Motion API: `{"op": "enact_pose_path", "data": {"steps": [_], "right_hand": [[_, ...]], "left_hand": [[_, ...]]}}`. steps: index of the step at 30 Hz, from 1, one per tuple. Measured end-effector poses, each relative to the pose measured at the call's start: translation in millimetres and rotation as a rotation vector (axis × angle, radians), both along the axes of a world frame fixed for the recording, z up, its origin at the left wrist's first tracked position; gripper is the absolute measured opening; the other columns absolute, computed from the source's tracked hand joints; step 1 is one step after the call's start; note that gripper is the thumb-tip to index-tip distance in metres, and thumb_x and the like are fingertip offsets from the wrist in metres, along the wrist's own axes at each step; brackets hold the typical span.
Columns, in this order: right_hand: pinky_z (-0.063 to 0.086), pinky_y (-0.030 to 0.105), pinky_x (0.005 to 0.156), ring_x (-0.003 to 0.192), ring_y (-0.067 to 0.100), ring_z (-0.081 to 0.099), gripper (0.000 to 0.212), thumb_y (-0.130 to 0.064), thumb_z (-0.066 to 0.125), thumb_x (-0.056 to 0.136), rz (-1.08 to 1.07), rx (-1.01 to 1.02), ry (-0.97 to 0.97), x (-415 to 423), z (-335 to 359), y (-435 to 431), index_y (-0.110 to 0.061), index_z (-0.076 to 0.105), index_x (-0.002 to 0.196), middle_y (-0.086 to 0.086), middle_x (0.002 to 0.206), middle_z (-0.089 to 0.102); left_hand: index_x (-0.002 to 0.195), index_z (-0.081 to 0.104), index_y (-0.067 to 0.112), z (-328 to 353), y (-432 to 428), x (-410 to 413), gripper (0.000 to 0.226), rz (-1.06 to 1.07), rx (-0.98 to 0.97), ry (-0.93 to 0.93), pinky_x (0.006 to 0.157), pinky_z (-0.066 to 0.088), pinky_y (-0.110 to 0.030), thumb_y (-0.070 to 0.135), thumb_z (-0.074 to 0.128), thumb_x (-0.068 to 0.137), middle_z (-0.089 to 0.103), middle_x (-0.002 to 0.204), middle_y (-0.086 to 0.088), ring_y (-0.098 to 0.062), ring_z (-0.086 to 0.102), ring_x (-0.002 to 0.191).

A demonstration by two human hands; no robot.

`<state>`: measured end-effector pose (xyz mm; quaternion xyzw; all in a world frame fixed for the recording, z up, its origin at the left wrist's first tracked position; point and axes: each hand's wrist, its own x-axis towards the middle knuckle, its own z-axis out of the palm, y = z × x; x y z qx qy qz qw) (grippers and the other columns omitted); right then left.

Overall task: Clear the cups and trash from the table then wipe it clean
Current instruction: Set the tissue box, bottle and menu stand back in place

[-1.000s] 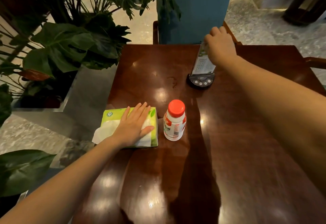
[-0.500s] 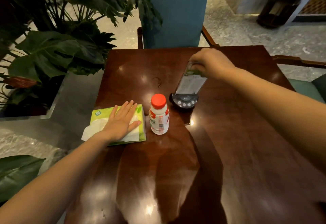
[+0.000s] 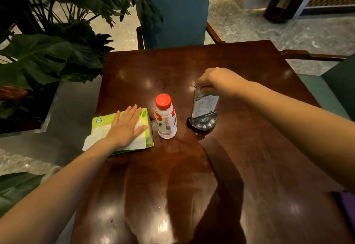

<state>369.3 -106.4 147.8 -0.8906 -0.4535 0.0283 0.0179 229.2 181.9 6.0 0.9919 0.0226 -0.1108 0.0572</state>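
Left hand [image 3: 125, 128] flat on the tissue pack [image 3: 99, 121] at the table [image 3: 249, 147] left edge, fingers straight, right hand [image 3: 221, 81] pinching the card stand [image 3: 204, 107] top, stand now nearer than before, beside the bottle [image 3: 165, 118]

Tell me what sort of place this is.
Probably a cafe or hotel lounge: a card stand with buttons on its base stands on the polished wooden table, a blue upholstered armchair faces it, and big leafy plants grow beside it.
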Motion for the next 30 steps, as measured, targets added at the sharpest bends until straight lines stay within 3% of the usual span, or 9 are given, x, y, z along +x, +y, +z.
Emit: {"op": "enact_pose_path", "data": {"steps": [3, 6, 11, 17, 23, 30], "right_hand": [[0.038, 0.031, 0.070, 0.100, 0.026, 0.056, 0.019, -0.018, 0.061, 0.087, -0.059, 0.026, 0.036, -1.1, -1.5, -0.6, -0.012, 0.066, 0.103, 0.007, 0.102, 0.068], [0.044, 0.035, 0.080, 0.103, 0.025, 0.056, 0.018, -0.017, 0.062, 0.086, -0.147, 0.089, 0.143, -3.5, -4.2, -0.6, -0.011, 0.066, 0.102, 0.007, 0.105, 0.067], [0.042, 0.039, 0.088, 0.105, 0.025, 0.052, 0.022, -0.025, 0.054, 0.092, -0.222, 0.051, 0.219, -7.2, -10.7, -1.6, -0.011, 0.063, 0.107, 0.007, 0.110, 0.066], [0.032, 0.034, 0.076, 0.088, 0.018, 0.038, 0.011, -0.020, 0.051, 0.094, -0.167, 0.010, 0.203, -13.8, -10.5, -6.6, -0.014, 0.055, 0.085, -0.002, 0.086, 0.052], [0.037, 0.039, 0.079, 0.088, 0.017, 0.037, 0.043, -0.017, 0.051, 0.093, -0.153, -0.022, 0.202, -19.2, -5.7, -12.3, -0.035, 0.030, 0.061, -0.016, 0.070, 0.039], [0.033, 0.034, 0.073, 0.087, 0.018, 0.038, 0.043, -0.017, 0.051, 0.093, -0.135, -0.002, 0.197, -24.8, -6.0, -15.3, -0.034, 0.029, 0.060, -0.017, 0.068, 0.038]], "left_hand": [[0.149, 0.001, 0.020, 2.4, -0.3, -0.3, 0.068, 0.004, -0.020, -0.011, 0.116, -0.007, -0.042, 0.054, 0.023, 0.094, -0.003, 0.159, -0.001, -0.016, -0.007, 0.145], [0.149, 0.001, 0.021, 4.7, -2.2, -1.4, 0.064, 0.018, -0.053, -0.021, 0.116, -0.007, -0.041, 0.050, 0.019, 0.096, -0.004, 0.159, 0.000, -0.014, -0.008, 0.145], [0.149, 0.004, 0.021, 3.9, -6.7, -1.4, 0.064, 0.052, -0.028, -0.045, 0.117, -0.006, -0.043, 0.053, 0.018, 0.095, 0.000, 0.159, -0.001, -0.017, -0.005, 0.146], [0.149, 0.006, 0.020, 8.0, -20.0, 0.1, 0.066, 0.048, -0.020, -0.034, 0.116, -0.003, -0.046, 0.053, 0.022, 0.095, 0.001, 0.159, -0.006, -0.020, -0.003, 0.146], [0.149, 0.004, 0.018, 4.7, -24.0, -5.4, 0.070, 0.044, 0.017, -0.037, 0.116, -0.003, -0.047, 0.053, 0.027, 0.094, -0.003, 0.158, -0.008, -0.023, -0.004, 0.146], [0.149, 0.004, 0.017, 11.7, -27.3, -7.3, 0.069, 0.050, 0.007, -0.021, 0.116, 0.000, -0.045, 0.052, 0.027, 0.094, -0.003, 0.158, -0.009, -0.024, -0.004, 0.146]]}}
